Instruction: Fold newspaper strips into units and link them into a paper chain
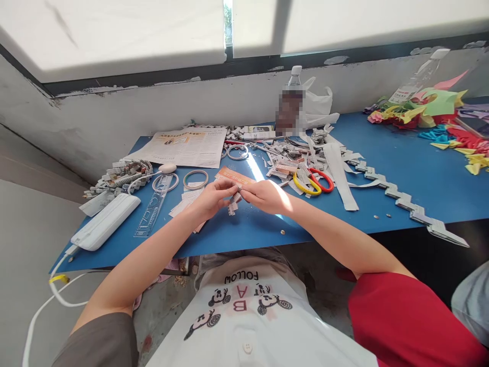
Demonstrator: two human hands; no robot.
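Observation:
Just above the blue table point(244, 239), my left hand point(216, 198) and my right hand point(267, 196) meet fingertip to fingertip. Both pinch a small piece of folded newspaper point(234, 205), whose lower end hangs below the fingers. An orange-printed paper strip point(237, 176) lies right behind my hands. To the left, under and beside my left wrist, cut paper slips point(183, 204) are piled. Scissors with yellow and red handles point(314, 182) rest to the right of my right hand, partly among paper pieces.
Newspaper sheets point(185, 146), a heap of folded paper pieces point(286, 158) and a bottle point(291, 104) stand toward the wall. A white power bank point(106, 221), a clear ruler point(153, 209) and rings point(195, 179) are left. A zigzag paper chain point(408, 204) overhangs the right edge.

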